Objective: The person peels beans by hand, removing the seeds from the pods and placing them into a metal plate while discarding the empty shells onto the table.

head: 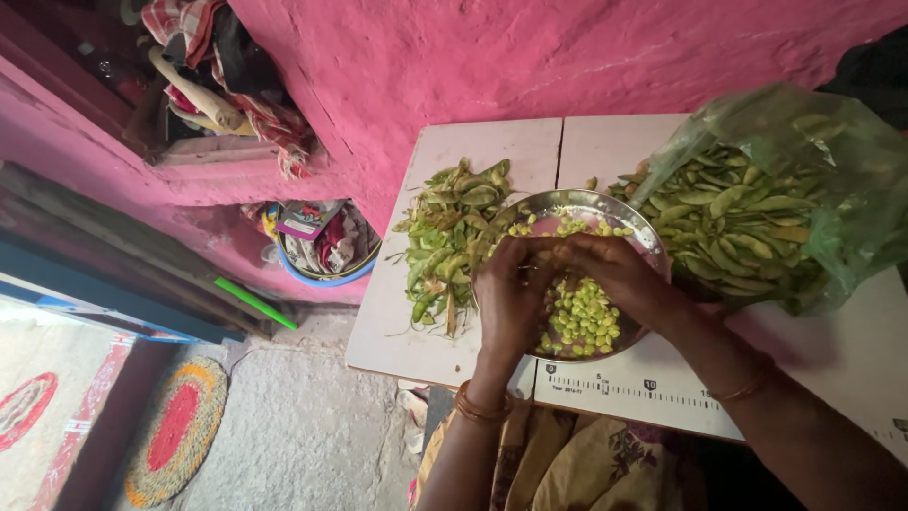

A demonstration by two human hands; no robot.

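Note:
My left hand [511, 293] and my right hand [610, 270] meet over a round steel bowl [632, 216] on a white table [445, 341]. Their fingertips pinch a green bean pod [549, 254] between them, mostly hidden by the fingers. Pale green shelled beans [582, 317] lie in the bowl below the hands. A heap of emptied green pods [449, 237] lies on the table left of the bowl. Right of the bowl, an open green plastic bag [832, 161] holds many whole pods [738, 227].
A pink wall [530, 57] rises behind the table. A ledge with cloths [227, 85] is at upper left, a blue basin of items [322, 246] sits below it. A round woven mat [175, 431] lies on the grey floor at lower left.

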